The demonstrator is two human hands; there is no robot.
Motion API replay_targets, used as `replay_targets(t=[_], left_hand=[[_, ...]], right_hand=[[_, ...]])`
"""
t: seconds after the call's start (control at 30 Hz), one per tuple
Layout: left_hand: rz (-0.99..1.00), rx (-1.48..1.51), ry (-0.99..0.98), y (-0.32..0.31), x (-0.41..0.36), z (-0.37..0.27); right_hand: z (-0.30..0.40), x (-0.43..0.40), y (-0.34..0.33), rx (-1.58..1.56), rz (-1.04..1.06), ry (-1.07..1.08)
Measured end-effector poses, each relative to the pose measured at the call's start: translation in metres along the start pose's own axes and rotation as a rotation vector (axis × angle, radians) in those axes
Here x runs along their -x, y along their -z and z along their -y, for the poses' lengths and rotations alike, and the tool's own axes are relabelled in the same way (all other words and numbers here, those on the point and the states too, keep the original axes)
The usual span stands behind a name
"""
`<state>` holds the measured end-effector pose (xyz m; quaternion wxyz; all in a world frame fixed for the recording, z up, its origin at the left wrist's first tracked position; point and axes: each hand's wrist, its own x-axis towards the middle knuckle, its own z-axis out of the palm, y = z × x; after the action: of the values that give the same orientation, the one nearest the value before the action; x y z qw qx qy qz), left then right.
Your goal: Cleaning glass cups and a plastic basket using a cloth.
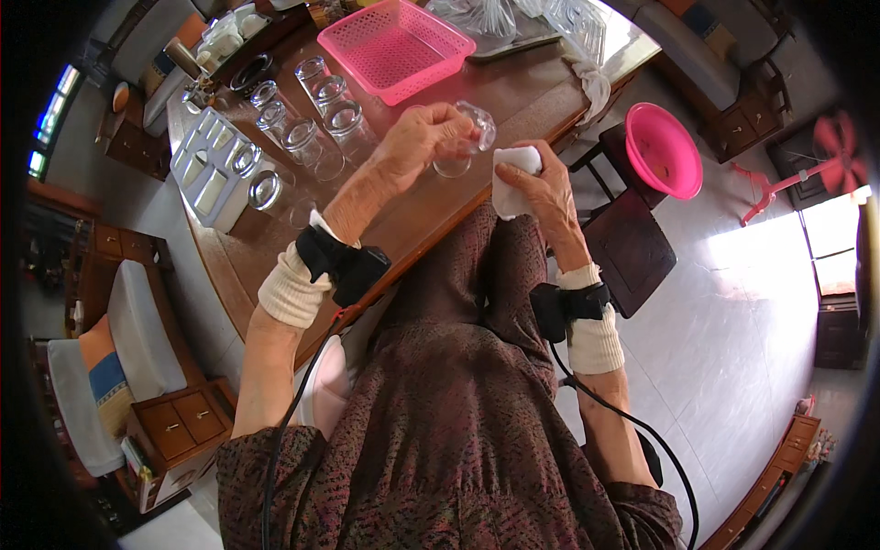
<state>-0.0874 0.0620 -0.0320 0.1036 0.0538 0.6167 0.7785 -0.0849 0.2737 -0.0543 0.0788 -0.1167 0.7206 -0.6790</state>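
Note:
My left hand (pixel 426 137) grips a clear drinking glass (pixel 481 127) near the table's front edge. To its right, my right hand (pixel 546 182) holds a folded white cloth (pixel 512 189), apart from the glass. Another clear rim or base (pixel 452 165) shows just below my left fingers; whether it belongs to the same glass I cannot tell. Several upturned clear glasses (pixel 300 137) stand on the wooden table (pixel 412 199) left of my left hand.
Beyond my hands lies a pink plastic basket (pixel 399 51). A compartmented white tray (pixel 210 165) is at the left, and plastic bags (pixel 481 20) rest on a metal tray at the back. A pink basin (pixel 663 151) sits on a dark stool at the right, near a pink fan (pixel 835 155).

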Motion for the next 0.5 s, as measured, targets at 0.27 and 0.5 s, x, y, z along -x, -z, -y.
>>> replay_targets(t=[0.27,0.5], left_hand=[[0.027,0.269,0.115,-0.02,0.005,0.03],[0.004,0.316,0.067,-0.026,-0.005,0.03]], right_hand=[[0.017,-0.001,-0.013,0.28,0.027,0.147],[0.015,-0.021,-0.007,0.44,0.046,0.263]])
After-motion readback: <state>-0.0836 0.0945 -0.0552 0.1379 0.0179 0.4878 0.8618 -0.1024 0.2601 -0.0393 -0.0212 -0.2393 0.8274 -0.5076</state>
